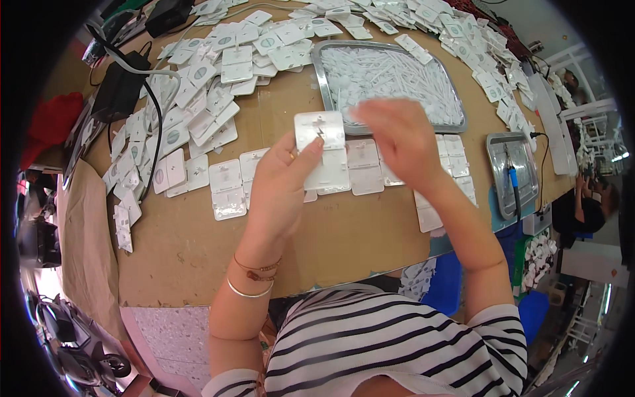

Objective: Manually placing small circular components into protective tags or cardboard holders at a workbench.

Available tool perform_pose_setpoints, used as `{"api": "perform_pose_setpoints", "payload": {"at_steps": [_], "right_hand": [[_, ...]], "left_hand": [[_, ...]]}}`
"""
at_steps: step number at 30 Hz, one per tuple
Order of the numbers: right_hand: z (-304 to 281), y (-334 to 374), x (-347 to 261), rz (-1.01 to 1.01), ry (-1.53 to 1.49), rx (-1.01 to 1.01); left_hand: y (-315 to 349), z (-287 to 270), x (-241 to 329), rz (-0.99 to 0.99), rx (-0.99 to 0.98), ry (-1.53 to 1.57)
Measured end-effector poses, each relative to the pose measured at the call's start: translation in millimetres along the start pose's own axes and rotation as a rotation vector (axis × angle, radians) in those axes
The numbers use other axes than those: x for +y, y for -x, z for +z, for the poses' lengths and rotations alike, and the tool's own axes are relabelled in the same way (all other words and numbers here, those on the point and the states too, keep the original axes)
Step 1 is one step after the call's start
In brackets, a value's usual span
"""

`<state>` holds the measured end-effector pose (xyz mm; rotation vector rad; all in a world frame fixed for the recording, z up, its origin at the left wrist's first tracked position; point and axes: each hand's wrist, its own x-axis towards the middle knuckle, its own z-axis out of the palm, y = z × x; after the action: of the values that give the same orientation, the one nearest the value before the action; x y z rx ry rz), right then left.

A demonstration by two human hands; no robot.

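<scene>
My left hand is closed on a white two-panel plastic piece, its thumb lying across the front near a small dark zigzag mark. Just to the right, my right hand hovers by the near edge of a metal tray; motion blurs its fingers, so I cannot tell whether they hold anything. Small white plastic parts, many of them thin sticks, fill that tray. Similar white two-panel pieces lie in a row on the table, partly hidden behind my hands and forearms.
Heaps of white panel pieces cover the table's far and left sides. A smaller metal tray on the right holds a blue-handled corded tool. Black adapters and cables lie at left. Brown cardboard covers the tabletop.
</scene>
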<state>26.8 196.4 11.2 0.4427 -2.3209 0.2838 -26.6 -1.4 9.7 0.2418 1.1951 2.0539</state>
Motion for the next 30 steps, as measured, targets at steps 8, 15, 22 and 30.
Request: {"api": "perform_pose_setpoints", "payload": {"at_steps": [8, 15, 22, 30], "right_hand": [[29, -18, 73, 0.916, -0.073, -0.54], [24, -14, 65, 0.843, -0.205, -0.404], [-30, -2, 4, -0.237, 0.066, 0.17], [-64, 11, -23, -0.358, 0.191, 0.142]], "left_hand": [[-1, -3, 7, 0.064, 0.084, -0.027], [0, -3, 6, 0.07, 0.091, -0.021], [1, 2, 0, 0.03, 0.015, -0.059], [2, 7, -10, 0.032, -0.058, -0.125]]}}
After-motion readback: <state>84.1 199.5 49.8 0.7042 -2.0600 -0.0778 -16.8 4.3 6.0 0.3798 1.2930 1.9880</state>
